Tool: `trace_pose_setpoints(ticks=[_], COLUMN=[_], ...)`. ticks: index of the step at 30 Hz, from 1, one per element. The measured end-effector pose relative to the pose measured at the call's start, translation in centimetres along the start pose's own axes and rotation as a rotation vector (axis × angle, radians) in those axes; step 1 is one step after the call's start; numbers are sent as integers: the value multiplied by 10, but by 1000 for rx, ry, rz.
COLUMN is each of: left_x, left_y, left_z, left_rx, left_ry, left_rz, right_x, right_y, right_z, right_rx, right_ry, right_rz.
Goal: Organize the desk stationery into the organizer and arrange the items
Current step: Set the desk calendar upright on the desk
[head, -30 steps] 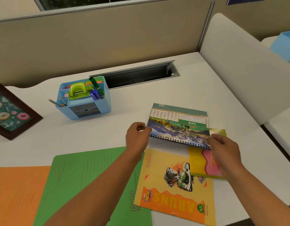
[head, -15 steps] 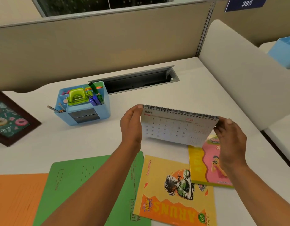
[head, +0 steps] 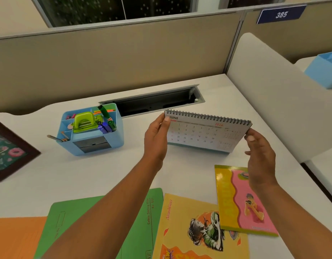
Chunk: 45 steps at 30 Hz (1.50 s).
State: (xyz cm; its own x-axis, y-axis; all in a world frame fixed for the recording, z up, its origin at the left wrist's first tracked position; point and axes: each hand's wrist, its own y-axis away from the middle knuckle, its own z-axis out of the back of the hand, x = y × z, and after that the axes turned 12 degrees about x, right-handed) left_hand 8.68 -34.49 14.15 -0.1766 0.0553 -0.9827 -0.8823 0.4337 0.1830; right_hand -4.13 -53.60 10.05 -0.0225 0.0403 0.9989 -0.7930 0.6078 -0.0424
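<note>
Fronting beige partitions (head: 105, 62), white desk (head: 124, 174) bears organizer (head: 90, 146).

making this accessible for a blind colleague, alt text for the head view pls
The left hand and right hand hold a spiral desk calendar showing June upright by its top corners over a white desk. A blue organizer holding a green hole punch stands to its left; notebooks and folders lie nearer.

Bright, even overhead light, soft faint shadows, wide-angle bending at the edges, slight blur throughout.
</note>
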Motion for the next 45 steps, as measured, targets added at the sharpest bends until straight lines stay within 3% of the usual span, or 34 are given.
trace_pose_setpoints(ticks=[14,29,45], left_x=[3,-24,-20], left_y=[-59,-124,-150], left_z=[9,-20,-34], left_rx=[41,180,179], left_ry=[-34,9,9], left_rz=[104,48,39], right_x=[-2,20,8], right_y=[-52,-130,-142], right_z=[-2,12,19], right_rx=[-3,-48,-65], right_ry=[10,76,108], right_rz=[-69,-71,-118])
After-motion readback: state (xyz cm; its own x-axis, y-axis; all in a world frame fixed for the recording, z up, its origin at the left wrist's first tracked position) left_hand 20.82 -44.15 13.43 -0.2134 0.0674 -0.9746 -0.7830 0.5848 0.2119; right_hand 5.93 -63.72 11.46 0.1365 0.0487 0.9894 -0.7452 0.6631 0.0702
